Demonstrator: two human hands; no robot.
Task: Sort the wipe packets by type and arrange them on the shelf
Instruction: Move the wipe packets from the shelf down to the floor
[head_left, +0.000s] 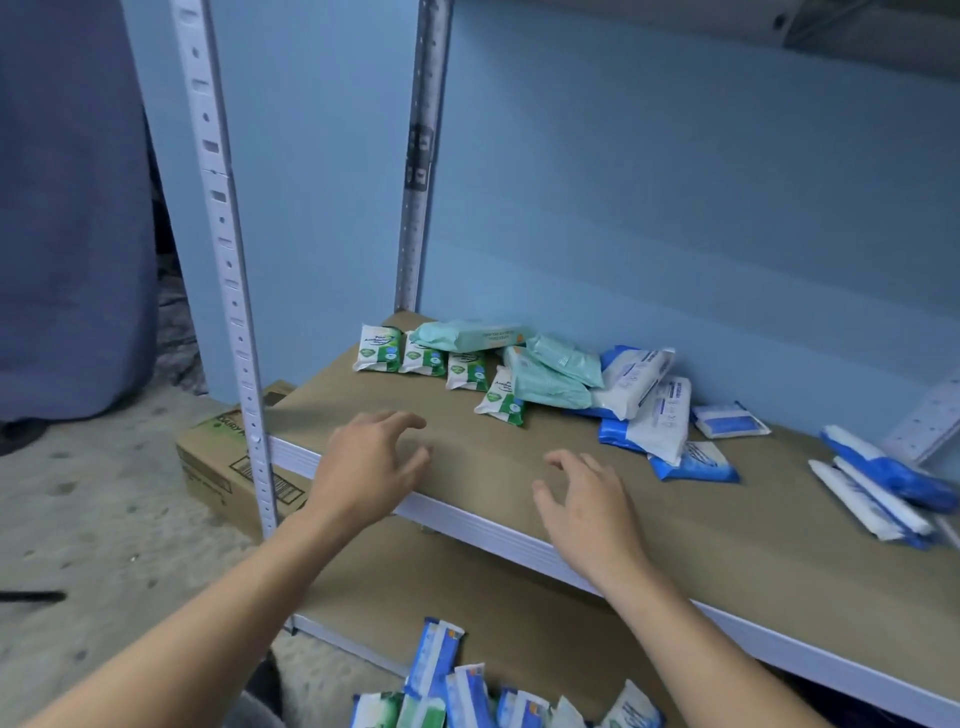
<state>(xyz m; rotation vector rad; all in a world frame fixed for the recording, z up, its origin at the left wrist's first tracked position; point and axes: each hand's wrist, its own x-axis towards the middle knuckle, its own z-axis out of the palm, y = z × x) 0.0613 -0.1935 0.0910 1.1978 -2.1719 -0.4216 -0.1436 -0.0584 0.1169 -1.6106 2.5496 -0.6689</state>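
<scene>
Brown shelf (649, 519) board carries both hands: left hand (363, 467) and right hand (587, 499) hover with fingers spread, holding nothing; wipe packets (519, 369) lie beyond the fingertips, apart.

We saw four small green-and-white wipe packets (466, 370) lying at the back left of the brown board shelf (675, 525), mint-green soft packs (550, 384) touching them, and blue-and-white packs (652, 415) piled loosely to their right.

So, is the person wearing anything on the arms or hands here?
Nothing that shows: the left hand and right hand are ungloved, with no rings or watch visible, and no sleeve appears anywhere up to the picture's edge.
</scene>
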